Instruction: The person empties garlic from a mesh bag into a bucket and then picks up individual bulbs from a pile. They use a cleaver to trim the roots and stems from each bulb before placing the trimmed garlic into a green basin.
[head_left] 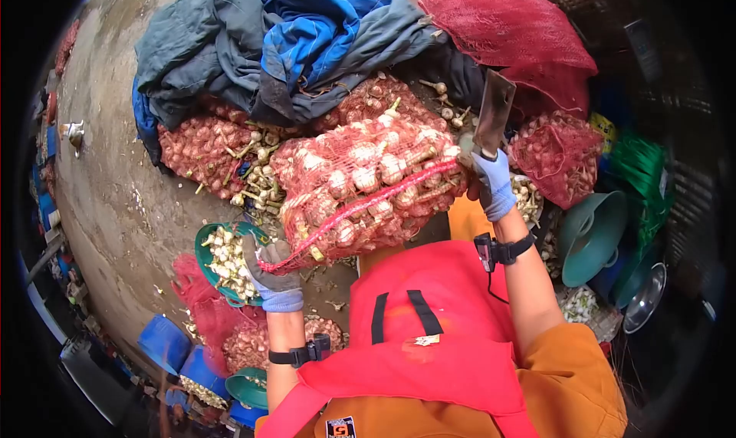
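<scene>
Item: bulging red mesh garlic sack [368,185]. My left hand [272,277] clenched its drawstring; my right hand [493,181] gripped a flat steel cleaver [494,112].

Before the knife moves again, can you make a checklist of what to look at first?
1. Left hand has hold of the red string of the mesh sack of garlic: ok.
2. Right hand grips the cleaver, blade pointing up: ok.
3. Both hands gloved: ok.
4. Left hand apart from the blade: ok, it is at the sack's other end.
5. Sack resting steady on the lap: cannot tell, its underside is hidden.
6. Green basin of garlic close to the left hand: ok.
</scene>
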The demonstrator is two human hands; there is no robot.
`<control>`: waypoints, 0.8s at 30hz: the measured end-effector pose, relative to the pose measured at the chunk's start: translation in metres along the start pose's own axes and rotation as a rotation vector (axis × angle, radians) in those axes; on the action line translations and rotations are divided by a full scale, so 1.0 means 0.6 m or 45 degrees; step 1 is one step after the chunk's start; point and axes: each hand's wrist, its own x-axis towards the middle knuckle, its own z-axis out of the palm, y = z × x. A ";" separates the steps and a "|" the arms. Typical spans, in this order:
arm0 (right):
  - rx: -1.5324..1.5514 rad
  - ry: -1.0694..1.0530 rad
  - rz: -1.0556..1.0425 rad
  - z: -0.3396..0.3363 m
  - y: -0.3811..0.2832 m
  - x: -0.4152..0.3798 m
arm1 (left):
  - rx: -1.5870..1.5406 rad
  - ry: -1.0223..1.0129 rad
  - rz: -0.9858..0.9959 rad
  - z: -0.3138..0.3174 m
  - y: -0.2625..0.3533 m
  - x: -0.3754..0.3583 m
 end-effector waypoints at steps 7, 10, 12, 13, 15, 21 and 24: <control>0.052 0.019 0.519 -0.138 0.058 -0.174 | -0.152 0.392 -0.445 0.054 -0.038 -0.179; -0.032 -0.057 0.583 -0.174 0.062 -0.223 | 0.073 0.341 -0.322 0.006 -0.053 -0.260; -0.013 -0.137 0.591 -0.178 0.040 -0.238 | 0.528 0.653 -0.392 0.043 -0.034 -0.307; -0.025 -0.229 0.589 -0.179 0.014 -0.242 | 0.542 0.625 -0.381 0.054 -0.025 -0.335; -0.147 -0.428 0.506 -0.184 -0.044 -0.252 | 1.825 0.026 0.599 0.062 0.002 -0.405; -0.376 -0.836 0.432 -0.184 -0.252 -0.337 | 1.719 0.014 0.368 -0.015 0.064 -0.491; -0.188 -0.861 0.299 -0.196 -0.243 -0.357 | 1.425 0.094 0.259 -0.015 0.072 -0.496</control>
